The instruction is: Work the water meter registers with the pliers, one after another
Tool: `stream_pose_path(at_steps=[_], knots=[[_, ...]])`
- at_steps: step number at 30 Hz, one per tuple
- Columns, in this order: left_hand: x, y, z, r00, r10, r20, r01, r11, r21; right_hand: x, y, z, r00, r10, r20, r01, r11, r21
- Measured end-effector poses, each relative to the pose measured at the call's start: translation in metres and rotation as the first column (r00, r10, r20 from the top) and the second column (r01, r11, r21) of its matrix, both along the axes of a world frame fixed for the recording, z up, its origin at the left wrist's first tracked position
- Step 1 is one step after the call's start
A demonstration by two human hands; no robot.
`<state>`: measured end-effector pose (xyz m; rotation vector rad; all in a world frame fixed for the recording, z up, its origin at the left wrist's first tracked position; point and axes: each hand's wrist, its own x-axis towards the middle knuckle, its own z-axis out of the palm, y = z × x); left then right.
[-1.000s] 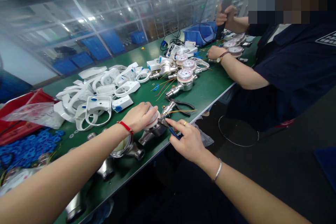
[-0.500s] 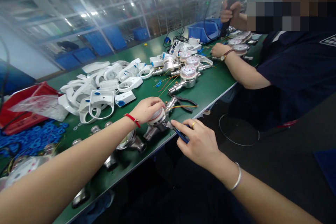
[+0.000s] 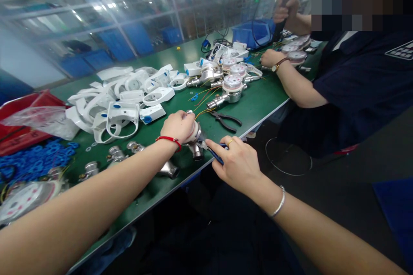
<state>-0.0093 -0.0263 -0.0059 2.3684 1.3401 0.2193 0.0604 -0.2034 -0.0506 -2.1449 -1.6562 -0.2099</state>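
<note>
My left hand (image 3: 178, 126), with a red cord at the wrist, is closed over the top of a metal water meter (image 3: 196, 152) near the table's front edge. One pipe end of the meter points toward me, and yellow wires (image 3: 204, 111) stretch out on its far side. In my right hand (image 3: 240, 161) is a pair of blue-handled pliers (image 3: 217, 156), its jaws at the side of the meter body. Whether the jaws grip anything is too small to tell. Black-handled pliers (image 3: 227, 121) lie just beyond, apart from both hands.
White plastic housings (image 3: 129, 94) are heaped at the left, behind a row of metal meter bodies (image 3: 169, 169). Blue clips (image 3: 41, 159) lie by a red bin (image 3: 32, 114). More meters (image 3: 232, 84) with wires stand farther right. A co-worker's arm (image 3: 300, 84) rests at the far table edge.
The meter has turned under my left hand: its pipe and wires have swung away from the black-handled pliers, which now show fully. My right hand and blue-handled pliers have shifted slightly left.
</note>
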Motion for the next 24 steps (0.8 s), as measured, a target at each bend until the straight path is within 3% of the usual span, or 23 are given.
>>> stream_pose_path(at_steps=[3, 6, 8, 12, 14, 17, 19, 21, 24], knots=[[-0.004, 0.006, 0.0, 0.979, -0.204, -0.024, 0.204, 0.978, 0.038, 0.001, 0.0, -0.01, 0.997, -0.016, -0.079, 0.019, 0.999, 0.031], [-0.008, 0.005, 0.002, 0.89, -0.455, -0.004, 0.451, 0.881, 0.142, 0.006, -0.002, -0.017, 0.987, -0.043, -0.154, 0.058, 0.994, 0.093], [-0.007, 0.001, 0.003, 0.856, -0.516, -0.02, 0.51, 0.838, 0.196, 0.008, -0.003, -0.02, 0.981, -0.054, -0.188, 0.076, 0.991, 0.108], [-0.004, -0.005, 0.006, 0.85, -0.524, -0.059, 0.523, 0.823, 0.222, 0.01, -0.004, -0.022, 0.974, -0.053, -0.222, 0.08, 0.99, 0.114], [-0.007, -0.002, 0.009, 0.772, -0.63, -0.082, 0.63, 0.744, 0.223, 0.01, -0.005, -0.023, 0.975, -0.057, -0.216, 0.087, 0.987, 0.132], [-0.015, 0.009, 0.011, 0.525, -0.829, -0.194, 0.842, 0.474, 0.257, 0.009, -0.006, -0.028, 0.985, -0.06, -0.159, 0.088, 0.981, 0.171], [-0.018, 0.017, 0.01, 0.394, -0.878, -0.273, 0.904, 0.317, 0.288, 0.006, -0.006, -0.032, 0.994, -0.059, -0.091, 0.077, 0.975, 0.21], [-0.018, 0.021, 0.005, 0.365, -0.882, -0.297, 0.906, 0.263, 0.331, 0.002, -0.005, -0.037, 0.997, -0.068, -0.03, 0.073, 0.967, 0.245], [-0.013, 0.018, -0.003, 0.46, -0.843, -0.279, 0.848, 0.324, 0.42, -0.002, -0.003, -0.045, 0.994, -0.111, -0.015, 0.111, 0.953, 0.284]])
